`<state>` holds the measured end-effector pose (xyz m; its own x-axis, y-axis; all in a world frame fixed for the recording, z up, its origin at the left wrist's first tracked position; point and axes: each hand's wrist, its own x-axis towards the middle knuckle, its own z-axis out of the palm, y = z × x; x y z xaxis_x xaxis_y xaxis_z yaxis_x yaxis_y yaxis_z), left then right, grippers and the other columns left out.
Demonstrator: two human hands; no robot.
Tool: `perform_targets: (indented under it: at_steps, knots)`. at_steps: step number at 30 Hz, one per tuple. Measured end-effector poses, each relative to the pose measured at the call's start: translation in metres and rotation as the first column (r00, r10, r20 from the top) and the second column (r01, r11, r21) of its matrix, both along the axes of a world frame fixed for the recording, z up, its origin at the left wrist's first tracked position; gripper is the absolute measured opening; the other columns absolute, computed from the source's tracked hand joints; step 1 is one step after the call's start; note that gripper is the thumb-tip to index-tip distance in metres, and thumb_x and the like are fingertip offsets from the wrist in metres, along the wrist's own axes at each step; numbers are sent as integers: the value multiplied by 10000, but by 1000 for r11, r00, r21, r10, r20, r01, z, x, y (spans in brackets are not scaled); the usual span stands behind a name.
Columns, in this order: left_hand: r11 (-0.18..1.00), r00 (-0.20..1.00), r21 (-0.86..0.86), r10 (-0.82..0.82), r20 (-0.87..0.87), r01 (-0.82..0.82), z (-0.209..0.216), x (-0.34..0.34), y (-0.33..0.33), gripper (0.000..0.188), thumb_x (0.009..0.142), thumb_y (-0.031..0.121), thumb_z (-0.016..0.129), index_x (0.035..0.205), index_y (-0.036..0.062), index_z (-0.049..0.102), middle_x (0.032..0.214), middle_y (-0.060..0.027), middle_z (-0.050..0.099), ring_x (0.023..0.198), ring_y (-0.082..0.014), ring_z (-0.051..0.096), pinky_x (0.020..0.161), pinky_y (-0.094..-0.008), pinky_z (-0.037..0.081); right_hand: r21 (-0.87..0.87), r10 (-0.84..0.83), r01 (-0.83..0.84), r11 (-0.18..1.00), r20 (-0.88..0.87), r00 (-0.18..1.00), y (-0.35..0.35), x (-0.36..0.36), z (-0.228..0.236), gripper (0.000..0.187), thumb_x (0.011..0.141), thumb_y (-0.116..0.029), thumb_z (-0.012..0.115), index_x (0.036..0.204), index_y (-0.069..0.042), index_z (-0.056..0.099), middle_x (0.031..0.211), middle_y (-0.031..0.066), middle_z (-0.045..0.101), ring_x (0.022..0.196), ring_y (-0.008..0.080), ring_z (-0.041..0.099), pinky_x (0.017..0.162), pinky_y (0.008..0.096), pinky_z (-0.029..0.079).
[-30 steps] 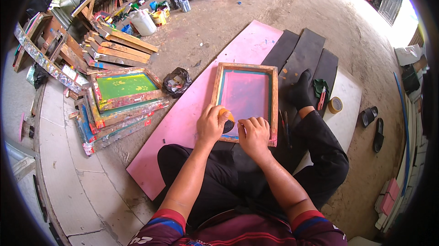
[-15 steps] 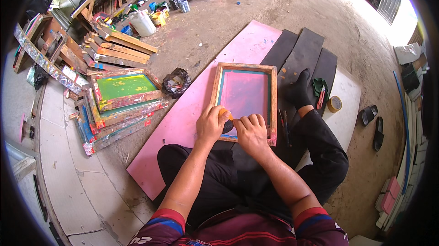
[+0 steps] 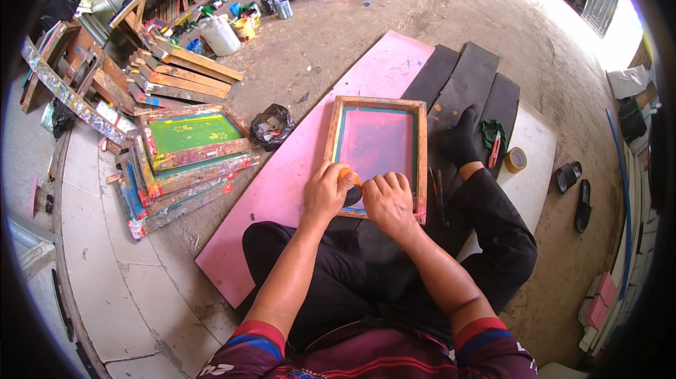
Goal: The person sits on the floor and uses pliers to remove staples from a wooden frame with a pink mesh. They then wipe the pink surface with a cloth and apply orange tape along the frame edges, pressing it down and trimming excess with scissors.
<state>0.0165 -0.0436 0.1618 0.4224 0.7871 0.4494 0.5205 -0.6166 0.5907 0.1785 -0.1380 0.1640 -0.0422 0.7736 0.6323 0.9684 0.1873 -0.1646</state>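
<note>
A wood-framed printing screen (image 3: 421,132) with a teal-edged mesh lies in front of my legs, on a pink board (image 3: 282,182) and dark sheets. Above its near end, my left hand (image 3: 322,192) is closed around what looks like a roll of tape (image 3: 352,196), orange at the top and dark below. My right hand (image 3: 389,204) is closed with its knuckles up, pinching at the right side of the same roll. Both hands nearly meet there. The right fingertips are partly hidden, as is much of the roll.
Stacked paint-stained screens (image 3: 193,160) stand at the left beside a black plastic bag (image 3: 272,127). Right of my foot lie a red cutter knife (image 3: 495,148), a dark green cloth (image 3: 489,129) and a yellow tape roll (image 3: 515,160). Black sandals (image 3: 582,206) rest farther right; paint containers (image 3: 220,35) stand behind.
My right hand has turned slightly and shifted a little at the roll. The left hand keeps its hold, and the screen has stayed in place.
</note>
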Motion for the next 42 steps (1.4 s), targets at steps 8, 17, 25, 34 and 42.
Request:
perform_targets:
  at_steps: [8, 17, 25, 34, 42]
  knots:
    - [998, 998, 36, -57, 31, 56, -2, 4, -1, 524, 1041, 576, 609, 1086, 70, 736, 975, -102, 692, 905, -356, 709, 743, -457, 575, -142, -155, 102, 985, -438, 885, -6, -10, -11, 62, 895, -162, 731, 881, -103, 718, 861, 62, 706, 871, 312, 634, 777, 463, 465]
    - [1000, 997, 9, -24, 75, 24, -5, 1, -2, 512, 1055, 538, 623, 1093, 44, 756, 961, -111, 701, 867, -332, 723, 735, -420, 575, -152, -96, 10, 988, -575, 812, -15, -4, 2, 163, 909, -194, 789, 1023, -79, 777, 901, 73, 721, 874, 312, 637, 796, 450, 487]
    - [1000, 995, 3, -4, 97, 4, -4, -4, -3, 460, 1062, 495, 637, 1094, 51, 755, 968, -108, 711, 860, -329, 727, 729, -417, 577, -113, -81, -5, 994, -747, 660, 2, -25, -10, 157, 963, -166, 792, 999, -21, 745, 860, 111, 702, 788, 276, 650, 727, 402, 514]
    - [998, 994, -27, 54, 99, -52, -12, -23, -3, 493, 1061, 533, 611, 1115, 60, 737, 976, -116, 707, 913, -361, 717, 764, -453, 577, -241, -232, 52, 969, -817, 529, 18, -55, -23, 222, 1048, -174, 715, 963, 30, 692, 796, 126, 709, 715, 187, 660, 667, 356, 528]
    - [993, 962, 62, 83, 259, -103, -36, -25, -8, 575, 1082, 567, 553, 1227, 22, 666, 1064, -187, 665, 1004, -395, 679, 844, -467, 550, -263, -263, 30, 964, -965, 5, 42, -55, -47, 259, 1109, -217, 594, 1007, 13, 655, 865, 79, 700, 786, 167, 690, 690, 322, 560]
